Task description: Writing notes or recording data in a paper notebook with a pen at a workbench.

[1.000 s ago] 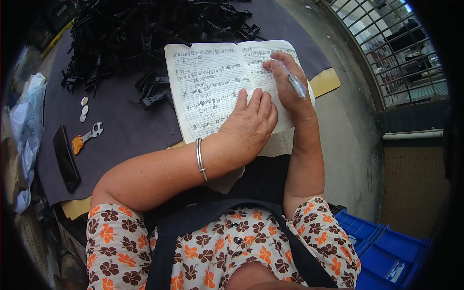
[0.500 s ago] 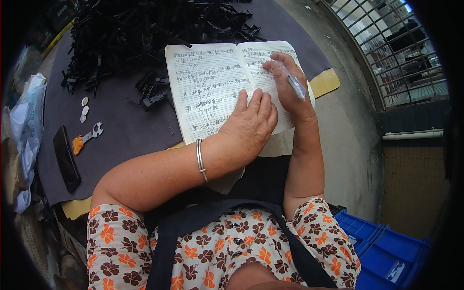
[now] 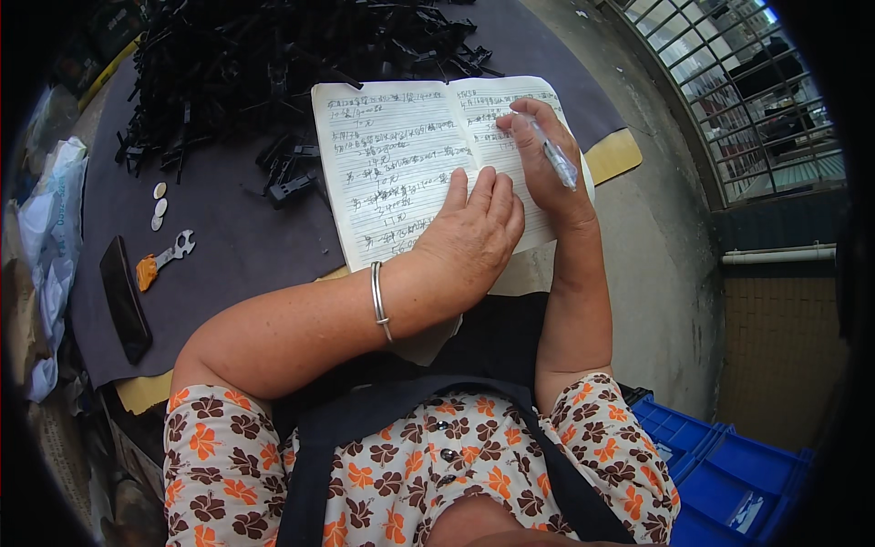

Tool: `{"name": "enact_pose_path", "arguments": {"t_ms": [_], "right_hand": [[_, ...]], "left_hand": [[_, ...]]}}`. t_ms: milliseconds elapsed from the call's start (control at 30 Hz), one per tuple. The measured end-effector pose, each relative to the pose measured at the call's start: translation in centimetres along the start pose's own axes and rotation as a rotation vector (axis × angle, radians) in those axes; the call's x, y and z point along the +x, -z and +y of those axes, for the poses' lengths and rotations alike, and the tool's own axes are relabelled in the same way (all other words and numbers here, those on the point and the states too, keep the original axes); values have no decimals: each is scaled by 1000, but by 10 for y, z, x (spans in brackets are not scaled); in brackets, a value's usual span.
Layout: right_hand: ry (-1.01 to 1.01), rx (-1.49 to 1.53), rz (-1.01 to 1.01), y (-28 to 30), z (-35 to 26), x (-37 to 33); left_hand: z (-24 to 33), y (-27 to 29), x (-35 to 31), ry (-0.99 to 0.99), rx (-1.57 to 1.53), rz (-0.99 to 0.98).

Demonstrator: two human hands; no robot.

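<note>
An open lined notebook (image 3: pixel 365 128) with handwriting on both pages lies at the table's near right edge. My left hand (image 3: pixel 478 223) rests flat across its lower middle, fingers stretched out over the paper. On the right page, my right hand (image 3: pixel 545 159) grips a clear-barrelled pen (image 3: pixel 559 164) between thumb and fingers. The pen's writing tip is hidden by the hand. A silver bangle (image 3: pixel 376 301) circles my left wrist.
Black plastic parts (image 3: pixel 273 55) are heaped across the table's far side. On the left lie a dark phone-like slab (image 3: pixel 125 301), a wrench (image 3: pixel 173 252) with orange wrapping and several coins (image 3: pixel 159 208). Blue crates (image 3: pixel 738 474) stand at lower right; barred window (image 3: pixel 711 82) beyond.
Almost nothing differs. My right hand, with the pen in it, has shifted very slightly on the right page; my left hand stays in place.
</note>
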State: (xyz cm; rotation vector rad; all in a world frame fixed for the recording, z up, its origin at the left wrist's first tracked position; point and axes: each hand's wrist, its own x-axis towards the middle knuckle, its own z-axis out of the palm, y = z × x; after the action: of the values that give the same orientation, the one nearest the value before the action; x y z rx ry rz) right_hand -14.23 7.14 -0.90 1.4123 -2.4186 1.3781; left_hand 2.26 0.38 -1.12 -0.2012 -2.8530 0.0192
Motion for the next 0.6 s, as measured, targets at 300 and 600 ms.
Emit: {"name": "enact_pose_path", "arguments": {"t_ms": [300, 600], "right_hand": [[-11, -3, 2, -1, 0, 0], [-2, 0, 3, 0, 0, 0]], "left_hand": [[0, 0, 0, 5, -1, 4], [0, 1, 0, 2, -9, -5]]}}
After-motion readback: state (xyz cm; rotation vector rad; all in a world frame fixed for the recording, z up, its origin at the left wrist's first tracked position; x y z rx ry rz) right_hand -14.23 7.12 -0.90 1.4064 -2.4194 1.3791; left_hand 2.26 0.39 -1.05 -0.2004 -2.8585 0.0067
